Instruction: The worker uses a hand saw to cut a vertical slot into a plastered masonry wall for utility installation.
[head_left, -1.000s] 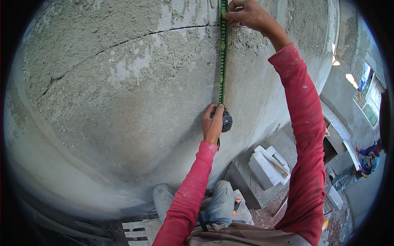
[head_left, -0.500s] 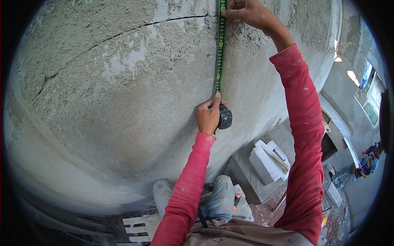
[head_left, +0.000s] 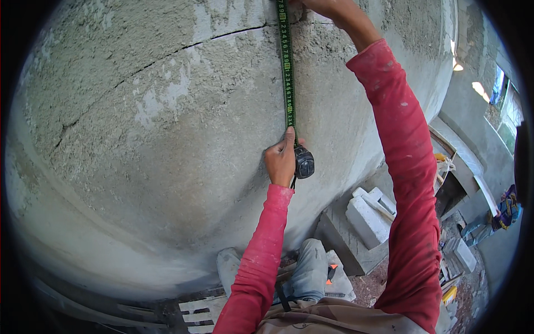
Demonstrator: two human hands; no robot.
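Note:
A green tape measure blade (head_left: 286, 67) runs nearly upright along the rough grey wall (head_left: 183, 183), pulled out of its black case (head_left: 304, 162). My left hand (head_left: 281, 161) grips the tape measure at the case's mouth, the thumb pressed on the blade. A dark strap hangs below the case. High up, my right hand (head_left: 328, 8) is beside the blade and partly cut off by the top edge, so most of its fingers are out of sight. Near it the blade crosses a dark crack (head_left: 167, 57) in the plaster.
White blocks (head_left: 370, 220) rest on a grey ledge at my lower right. A slatted pallet (head_left: 203, 314) lies at lower left, by my legs. Rubble and a yellow object (head_left: 449, 295) are on the floor to the right. Farther right, another person (head_left: 503, 214) is partly visible near the rim.
My right hand has risen, and its fingers have mostly passed out of the top of the picture. The tape's upper part sits farther left. My left hand keeps its grip; the view has shifted slightly.

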